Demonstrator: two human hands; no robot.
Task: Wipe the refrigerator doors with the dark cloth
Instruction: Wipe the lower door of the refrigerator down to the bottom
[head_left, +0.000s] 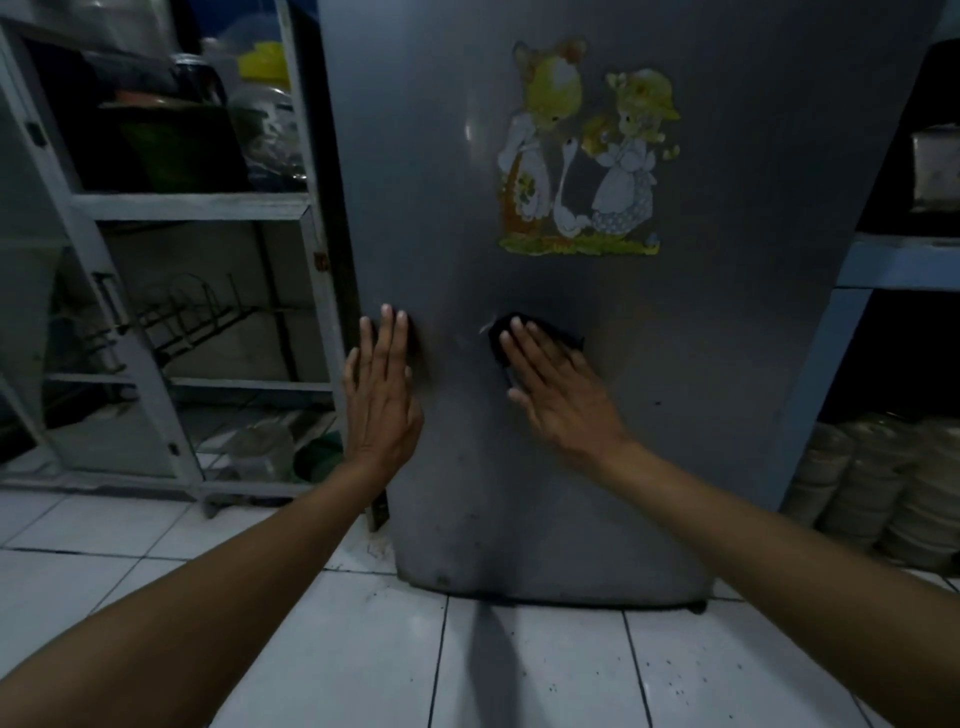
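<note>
While our flat left hand (382, 395) steadies the refrigerator door (727, 364) | open-palmed right hand (558, 389) presses dark cloth (501, 332) to wipe.

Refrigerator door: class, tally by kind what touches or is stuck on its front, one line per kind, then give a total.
Hands: 2
Dark cloth: 1
Sticker: 1
Total: 4
</note>
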